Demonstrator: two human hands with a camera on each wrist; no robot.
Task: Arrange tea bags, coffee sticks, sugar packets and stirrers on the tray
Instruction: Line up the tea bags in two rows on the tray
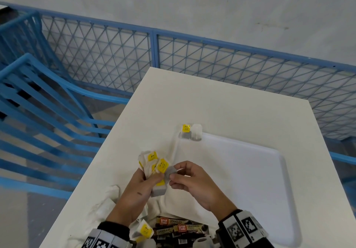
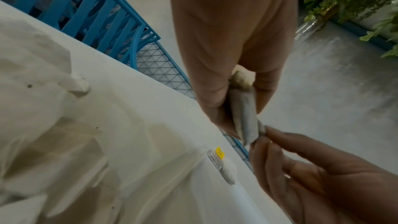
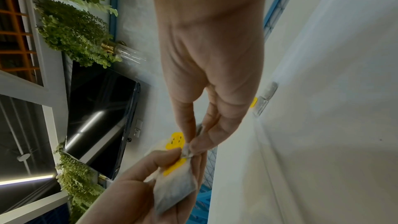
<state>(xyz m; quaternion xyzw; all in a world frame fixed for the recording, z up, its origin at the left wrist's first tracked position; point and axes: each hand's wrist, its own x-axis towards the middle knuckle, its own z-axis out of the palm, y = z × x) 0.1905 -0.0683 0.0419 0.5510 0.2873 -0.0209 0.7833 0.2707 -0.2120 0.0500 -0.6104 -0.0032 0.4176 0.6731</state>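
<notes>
On the white tabletop (image 1: pixel 221 101), near its front edge:

Left hand (image 1: pixel 137 188): raised above the surface, grip closed round a bunch of tea bags (image 1: pixel 154 163); their yellow tags fan out above the fingers and a grey pouch hangs below the thumb.

Right hand (image 1: pixel 194 184): just beside the left, grip narrow, thumb and forefinger pinching the corner of one grey tea bag (image 1: pixel 170 170) at the edge of the bunch. In the right wrist view the pinched corner sits between the fingertips (image 3: pixel 200 144), with the pouch still lying against the left palm.

Tray (image 1: pixel 250 170): white, shallow, rounded corners, lying flat on the right half of the tabletop, beside the hands.

Placed tea bags (image 1: pixel 190 132): two, side by side at the tray's far left corner, one showing a yellow tag; whether they lean on the rim or lie flat cannot be told.

Coffee sticks (image 1: pixel 179 227): a loose heap of dark brown sachets printed "Granules", between the two wrists at the near edge.

Loose tea bag (image 1: pixel 144 230): one with a yellow tag, just left of the coffee sticks.

White plastic bag (image 1: pixel 111 199): crumpled, under and left of the left forearm.

Surroundings: blue mesh fence (image 1: pixel 192 58) behind the tabletop, blue slatted chair (image 1: pixel 44 103) to the left.
</notes>
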